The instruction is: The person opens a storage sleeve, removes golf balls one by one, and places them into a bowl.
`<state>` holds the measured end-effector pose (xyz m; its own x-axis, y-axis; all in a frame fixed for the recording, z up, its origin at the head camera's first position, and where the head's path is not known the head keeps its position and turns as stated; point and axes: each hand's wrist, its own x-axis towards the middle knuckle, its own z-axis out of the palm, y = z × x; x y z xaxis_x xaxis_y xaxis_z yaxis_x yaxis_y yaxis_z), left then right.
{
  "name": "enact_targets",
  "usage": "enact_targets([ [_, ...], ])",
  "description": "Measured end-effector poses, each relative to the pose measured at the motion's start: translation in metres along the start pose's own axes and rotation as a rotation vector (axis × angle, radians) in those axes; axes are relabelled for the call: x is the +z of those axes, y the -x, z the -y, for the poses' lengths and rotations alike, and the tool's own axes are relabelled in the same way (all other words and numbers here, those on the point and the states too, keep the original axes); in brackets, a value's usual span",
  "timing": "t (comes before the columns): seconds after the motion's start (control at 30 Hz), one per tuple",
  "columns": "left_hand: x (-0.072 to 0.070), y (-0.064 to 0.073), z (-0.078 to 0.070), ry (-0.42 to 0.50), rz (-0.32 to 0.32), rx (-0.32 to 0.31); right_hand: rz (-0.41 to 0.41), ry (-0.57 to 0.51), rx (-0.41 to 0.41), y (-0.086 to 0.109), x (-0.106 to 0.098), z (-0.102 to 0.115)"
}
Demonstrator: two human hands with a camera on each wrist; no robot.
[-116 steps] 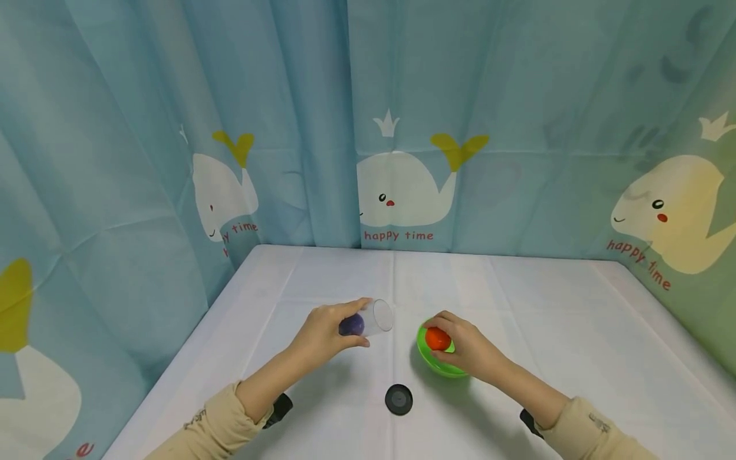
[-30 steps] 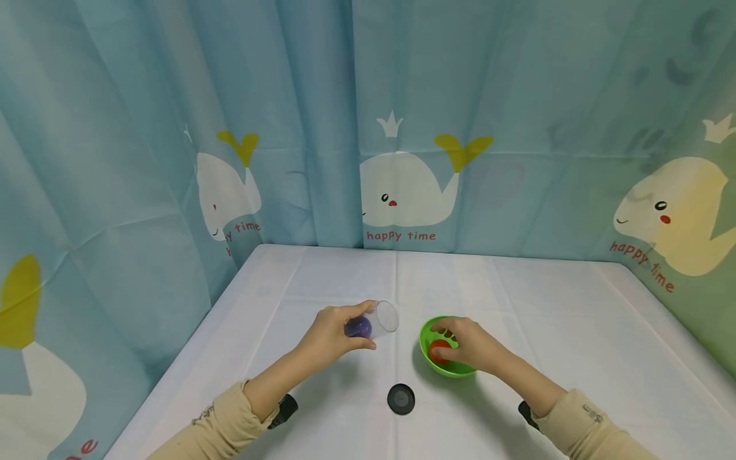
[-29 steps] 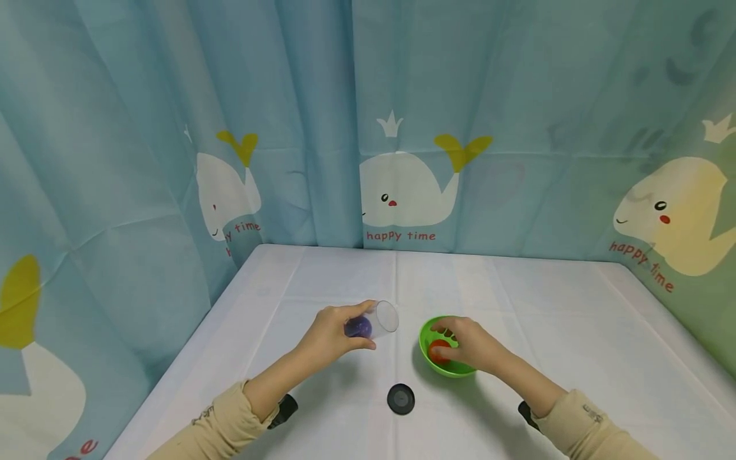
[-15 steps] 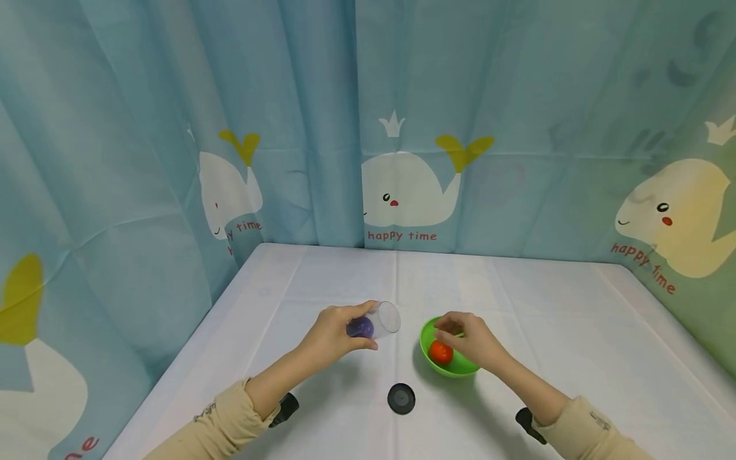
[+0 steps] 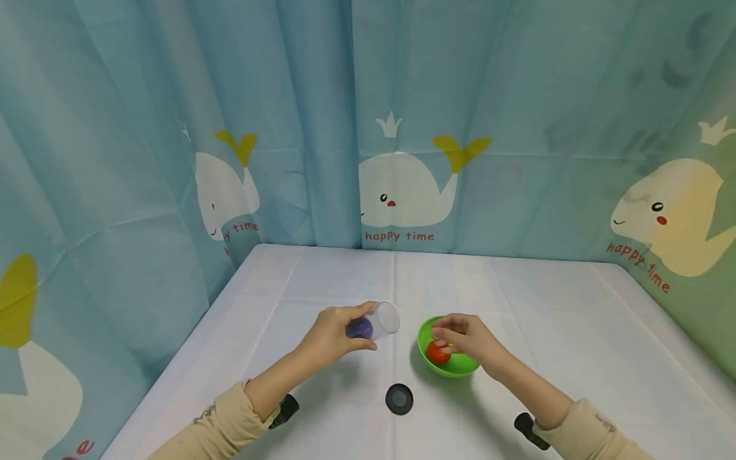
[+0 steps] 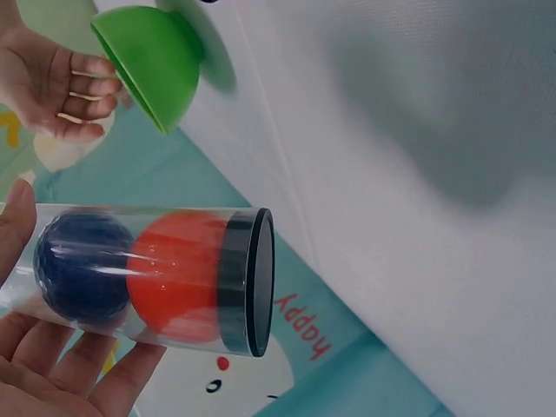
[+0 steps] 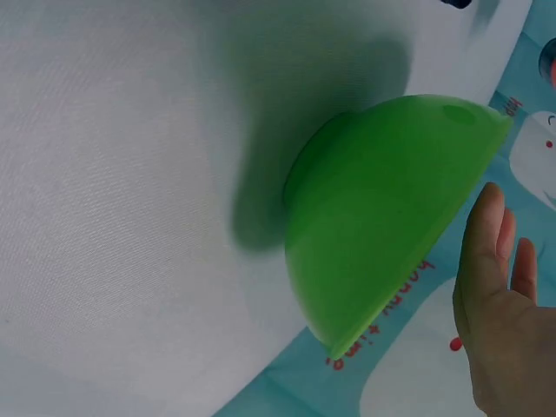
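Note:
My left hand [image 5: 324, 335] grips a clear cylinder [image 5: 386, 318] above the table, left of the bowl. Inside it are a dark purple ball [image 5: 360, 328] and, in the left wrist view, an orange ball [image 6: 178, 278] beside a black end cap [image 6: 248, 282]. My right hand [image 5: 471, 344] hovers over a green bowl [image 5: 462, 366], its fingers loosely extended and holding nothing. Another orange ball [image 5: 438, 352] lies in that bowl, partly covered by the fingers in the head view; the right wrist view shows only the bowl's outside.
A round black lid [image 5: 399, 399] lies on the white-covered table [image 5: 322, 275], in front of and between both hands. Black wrist devices [image 5: 531, 432] show at the sleeves. A blue whale-print curtain [image 5: 322, 128] hangs along the table's back and sides.
Earlier, my right hand held the orange ball over the bowl; it has lowered the ball inside, let go and risen slightly, fingers loosening. My left hand keeps its grip on the cylinder, almost still.

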<state>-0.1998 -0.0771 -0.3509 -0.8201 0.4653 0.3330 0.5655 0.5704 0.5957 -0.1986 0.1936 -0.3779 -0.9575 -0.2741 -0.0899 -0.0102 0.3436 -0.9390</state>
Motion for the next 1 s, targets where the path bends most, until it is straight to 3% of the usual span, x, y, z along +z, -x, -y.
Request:
enact_targets([
  [0.17, 0.0, 0.0, 0.001, -0.005, 0.0, 0.01, 0.008, -0.119, 0.093, 0.0, 0.0, 0.005],
  [0.4, -0.001, -0.001, 0.0, -0.008, -0.003, 0.015, 0.09, -0.264, 0.114, 0.002, -0.002, 0.007],
  [0.53, -0.003, -0.001, 0.0, -0.015, 0.001, 0.008, 0.15, -0.4, 0.121, 0.002, -0.003, 0.005],
  [0.7, -0.004, -0.001, -0.002, -0.025, 0.006, 0.002, 0.181, -0.55, 0.186, 0.001, -0.001, 0.006],
  [1.0, -0.005, -0.004, -0.007, -0.063, 0.005, 0.029, 0.189, -0.666, 0.249, 0.002, 0.004, 0.014],
])
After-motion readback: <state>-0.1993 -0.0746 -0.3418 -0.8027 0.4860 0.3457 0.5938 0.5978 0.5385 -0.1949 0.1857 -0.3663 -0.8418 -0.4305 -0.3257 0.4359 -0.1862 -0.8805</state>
